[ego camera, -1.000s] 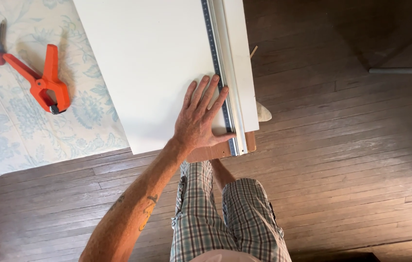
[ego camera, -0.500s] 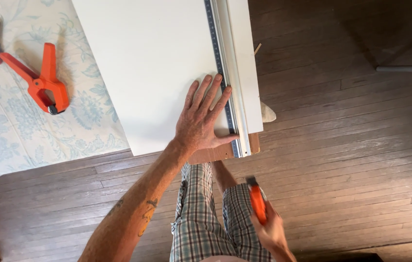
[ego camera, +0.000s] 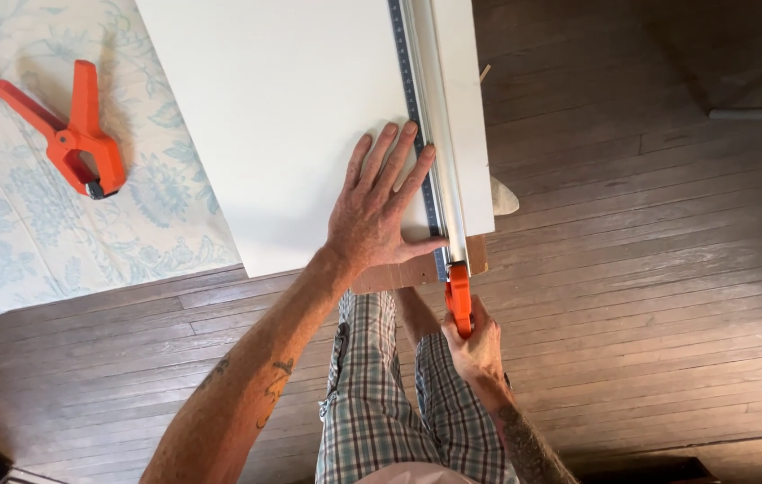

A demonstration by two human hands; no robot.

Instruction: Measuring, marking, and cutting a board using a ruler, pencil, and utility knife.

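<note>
A large white board (ego camera: 309, 108) lies on a table with a long metal straightedge ruler (ego camera: 430, 134) along its right side. My left hand (ego camera: 381, 202) is pressed flat on the board, fingers spread, fingertips against the ruler. My right hand (ego camera: 475, 345) grips an orange clamp (ego camera: 459, 296) whose tip meets the near end of the ruler at the board's front edge. A brown wooden piece (ego camera: 399, 272) sticks out under the board there.
An orange spring clamp (ego camera: 72, 134) lies on the floral blue-and-white tablecloth (ego camera: 13, 233) at the left. Dark wooden floorboards (ego camera: 650, 251) surround the table. My legs in plaid shorts (ego camera: 381, 394) stand below. A pale bar (ego camera: 757, 114) lies at far right.
My right hand came up from below with an orange clamp and brought it to the ruler's near end. My left hand stayed flat on the board.
</note>
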